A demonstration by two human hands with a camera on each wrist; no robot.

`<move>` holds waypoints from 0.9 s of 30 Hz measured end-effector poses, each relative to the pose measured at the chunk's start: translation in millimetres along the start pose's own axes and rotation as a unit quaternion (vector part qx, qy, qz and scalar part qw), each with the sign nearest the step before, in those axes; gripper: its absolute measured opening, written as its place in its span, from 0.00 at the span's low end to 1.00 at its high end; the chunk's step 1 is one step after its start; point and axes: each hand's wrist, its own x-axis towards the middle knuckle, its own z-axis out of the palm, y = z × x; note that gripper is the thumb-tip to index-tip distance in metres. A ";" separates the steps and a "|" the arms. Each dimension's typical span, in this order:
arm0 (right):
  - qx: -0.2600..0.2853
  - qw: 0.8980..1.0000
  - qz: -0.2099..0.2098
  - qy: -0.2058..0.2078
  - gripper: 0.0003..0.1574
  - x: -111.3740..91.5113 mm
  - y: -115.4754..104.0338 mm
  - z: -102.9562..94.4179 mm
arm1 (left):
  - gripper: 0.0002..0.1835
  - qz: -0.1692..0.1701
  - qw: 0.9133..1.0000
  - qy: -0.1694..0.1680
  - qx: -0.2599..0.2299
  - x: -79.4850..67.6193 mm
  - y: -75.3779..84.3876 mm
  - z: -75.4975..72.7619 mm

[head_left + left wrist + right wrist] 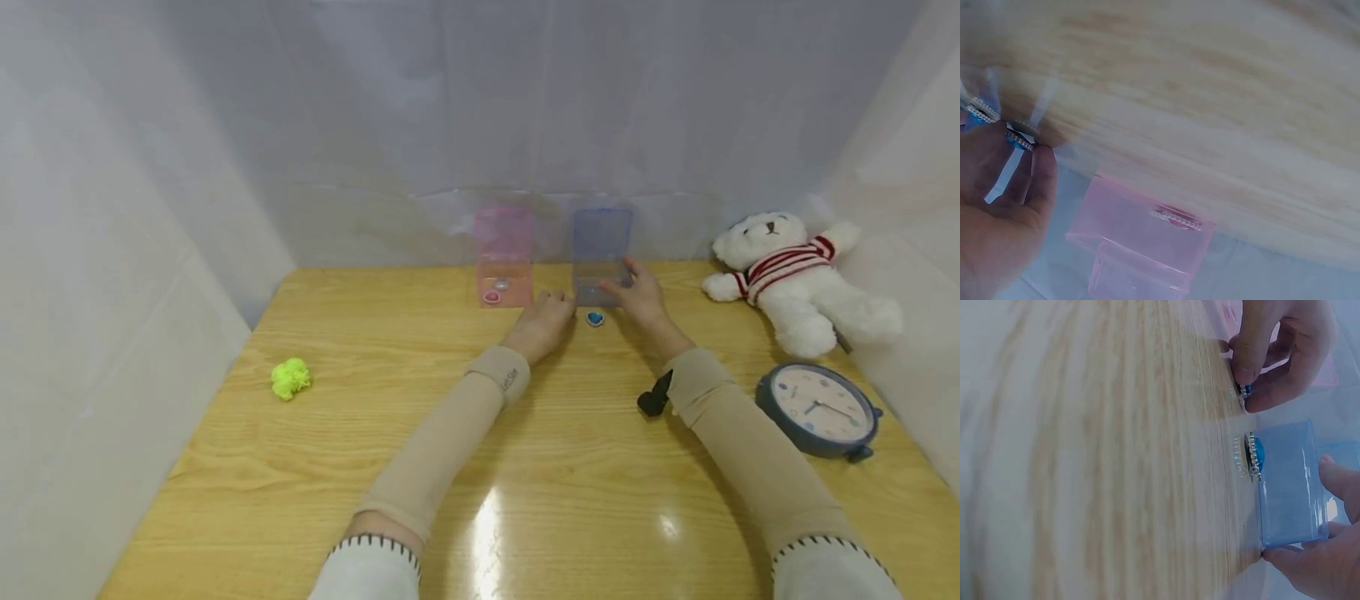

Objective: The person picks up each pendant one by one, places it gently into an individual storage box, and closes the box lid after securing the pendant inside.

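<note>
My left hand (542, 323) pinches a blue gem with a beaded rim (1020, 139) between thumb and fingers, low at the table between two boxes. A second blue gem (595, 318) stands on the table before the clear blue box (1290, 487). The blue box has its lid raised at the back. My right hand (641, 300) holds the box's right side, thumb near its top edge and a fingertip down by its lower corner. Left of it is the clear pink box (1135, 215), also open, with a pink gem (492, 297) and a pale gem (502, 284) inside.
A white teddy bear (798, 275) in a striped jumper lies at the back right. Before it lies a dark blue clock (821, 404). A fluffy yellow-green ball (290, 378) sits on the left of the wooden table (360, 333). Pale sheeting (517, 100) hangs behind.
</note>
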 end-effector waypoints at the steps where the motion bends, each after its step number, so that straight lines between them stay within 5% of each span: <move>1: 0.001 1.000 0.000 -0.001 0.53 0.0 -0.5 0.0 | 0.17 -0.001 1.000 0.002 -0.006 0.2 -0.8 0.0; 9: 0.011 1.000 0.002 0.003 0.53 -0.8 -1.2 1.9 | 0.16 -0.001 0.998 0.027 -0.064 -2.7 -6.6 -2.6; 19: 0.007 1.000 -0.018 -0.001 0.54 -2.1 0.1 4.7 | 0.20 0.040 0.987 0.086 -0.132 -0.2 -11.1 -19.8; 27: 0.024 0.999 -0.022 0.000 0.53 -4.4 -2.2 10.9 | 0.21 0.043 0.989 0.095 -0.109 6.0 -10.1 -34.9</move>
